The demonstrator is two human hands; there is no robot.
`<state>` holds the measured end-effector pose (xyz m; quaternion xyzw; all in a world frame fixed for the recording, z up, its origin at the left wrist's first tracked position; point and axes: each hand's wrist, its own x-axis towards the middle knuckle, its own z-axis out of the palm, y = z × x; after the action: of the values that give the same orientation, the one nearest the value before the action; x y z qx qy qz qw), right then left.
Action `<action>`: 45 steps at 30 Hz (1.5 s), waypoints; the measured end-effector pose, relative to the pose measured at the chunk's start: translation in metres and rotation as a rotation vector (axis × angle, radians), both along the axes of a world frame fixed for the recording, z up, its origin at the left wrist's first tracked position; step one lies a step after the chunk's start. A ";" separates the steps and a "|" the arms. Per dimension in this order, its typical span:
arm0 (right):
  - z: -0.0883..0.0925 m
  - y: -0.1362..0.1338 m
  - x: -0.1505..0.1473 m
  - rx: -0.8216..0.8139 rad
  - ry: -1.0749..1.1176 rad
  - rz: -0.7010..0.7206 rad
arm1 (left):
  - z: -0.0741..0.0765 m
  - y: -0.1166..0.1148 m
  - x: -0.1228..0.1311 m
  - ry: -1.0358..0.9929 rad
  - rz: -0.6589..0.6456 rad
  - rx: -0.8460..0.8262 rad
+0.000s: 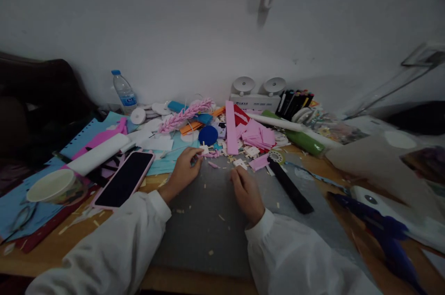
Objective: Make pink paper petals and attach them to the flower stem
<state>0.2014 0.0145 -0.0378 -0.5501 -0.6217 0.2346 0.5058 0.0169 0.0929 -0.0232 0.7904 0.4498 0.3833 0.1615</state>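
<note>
Seemingly left hand (183, 172) pinches a pink scrap (208, 154); right hand (247, 193) rests on grey mat (208, 211)

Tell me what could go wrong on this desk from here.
1. The left sleeve lies right beside the phone; a sweep of that arm might knock it.
2. The small paper scraps by the right hand could easily scatter or get lost in the clutter.
3. The light is dim, so fine work at the left hand may go wrong.
</note>
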 end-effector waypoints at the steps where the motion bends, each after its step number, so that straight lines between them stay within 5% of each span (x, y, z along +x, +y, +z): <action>1: 0.000 0.000 0.000 -0.004 -0.001 -0.003 | -0.003 0.006 -0.002 0.027 0.013 0.014; 6: 0.001 0.001 0.000 -0.013 -0.005 -0.014 | -0.011 0.020 -0.005 0.146 -0.022 0.039; 12: 0.002 0.000 -0.001 -0.009 -0.017 -0.014 | 0.002 0.020 0.001 0.155 -0.052 0.058; 21: 0.000 0.000 -0.001 -0.001 -0.039 -0.006 | -0.004 0.032 0.009 0.287 -0.262 0.069; 34: 0.001 0.003 -0.005 -0.049 0.008 0.039 | 0.006 0.027 0.006 0.298 -0.221 0.080; 40: 0.005 -0.001 -0.009 -0.083 0.128 0.051 | 0.016 0.029 0.030 0.218 -0.171 0.123; 45: 0.007 -0.002 -0.010 -0.126 0.358 -0.042 | 0.033 0.038 0.076 0.233 -0.233 0.151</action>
<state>0.1914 0.0120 -0.0310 -0.5430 -0.4942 0.3567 0.5776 0.0930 0.1308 0.0098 0.8860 0.3409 0.3007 0.0919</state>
